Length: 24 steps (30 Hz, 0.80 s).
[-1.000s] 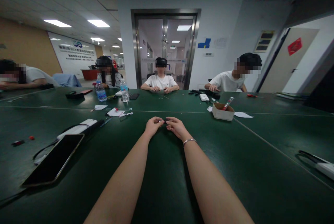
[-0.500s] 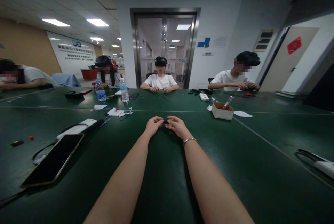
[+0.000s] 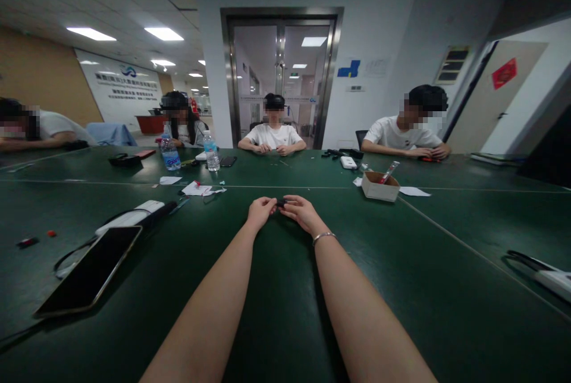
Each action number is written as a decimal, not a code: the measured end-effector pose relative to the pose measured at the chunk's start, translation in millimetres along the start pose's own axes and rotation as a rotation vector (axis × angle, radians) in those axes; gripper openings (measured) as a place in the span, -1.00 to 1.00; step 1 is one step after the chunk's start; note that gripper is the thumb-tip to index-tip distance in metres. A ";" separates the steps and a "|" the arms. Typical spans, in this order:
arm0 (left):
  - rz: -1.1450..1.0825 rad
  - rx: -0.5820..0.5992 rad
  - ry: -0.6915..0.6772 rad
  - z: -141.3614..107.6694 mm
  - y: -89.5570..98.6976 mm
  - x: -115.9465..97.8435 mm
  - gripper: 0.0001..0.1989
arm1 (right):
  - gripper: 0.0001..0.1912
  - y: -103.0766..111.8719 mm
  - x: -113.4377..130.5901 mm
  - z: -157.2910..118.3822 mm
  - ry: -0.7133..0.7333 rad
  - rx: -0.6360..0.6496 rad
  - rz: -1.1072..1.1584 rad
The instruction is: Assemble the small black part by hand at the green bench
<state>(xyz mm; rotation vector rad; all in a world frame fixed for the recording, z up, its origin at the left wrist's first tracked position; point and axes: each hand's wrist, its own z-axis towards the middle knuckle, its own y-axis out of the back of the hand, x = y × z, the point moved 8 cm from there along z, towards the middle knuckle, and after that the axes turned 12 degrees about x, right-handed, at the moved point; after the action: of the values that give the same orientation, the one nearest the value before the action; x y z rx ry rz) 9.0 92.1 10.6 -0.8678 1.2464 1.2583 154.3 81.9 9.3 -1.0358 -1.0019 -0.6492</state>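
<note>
Both arms reach forward over the dark green table [image 3: 285, 288]. Between my two hands is a small black object [image 3: 281, 202], too small and too covered by fingers to name. My left hand [image 3: 261, 213] pinches its left end, fingers closed. On the other side, the fingertips of my right hand [image 3: 301, 213] are closed on its right end, and a silver bracelet [image 3: 323, 238] circles that wrist. Much of the object is hidden behind the fingers.
A large phone [image 3: 91, 273] lies at left beside a white power bank [image 3: 130, 217] with a black cable. Paper scraps [image 3: 196, 189] and water bottles [image 3: 211, 152] stand farther back. Right of my hands is a small cardboard box [image 3: 380, 187]. Several people sit across the table.
My fingers have shifted slightly around the black object, and more of it shows now. The person at the far right has lowered their hands to the table.
</note>
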 end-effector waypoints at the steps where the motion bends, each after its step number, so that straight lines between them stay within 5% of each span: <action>1: 0.003 0.003 0.006 0.5 0.3 0.7 -0.74 | -0.71 -0.5 0.1 -0.2 -0.001 0.000 0.000; 11: -0.072 0.072 -0.033 -2.5 -2.9 -3.4 -0.71 | -0.82 -5.5 1.5 -3.7 -0.054 -0.001 -0.018; 24: 0.036 0.038 -0.242 -5.0 0.3 -19.7 -0.79 | -0.95 -4.0 1.4 -4.4 -0.089 -0.066 -0.017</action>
<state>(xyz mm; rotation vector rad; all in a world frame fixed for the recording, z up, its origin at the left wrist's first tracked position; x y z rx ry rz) 10.1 83.4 28.9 -0.6470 1.0918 1.3218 153.1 76.3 11.5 -1.1229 -1.0731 -0.6580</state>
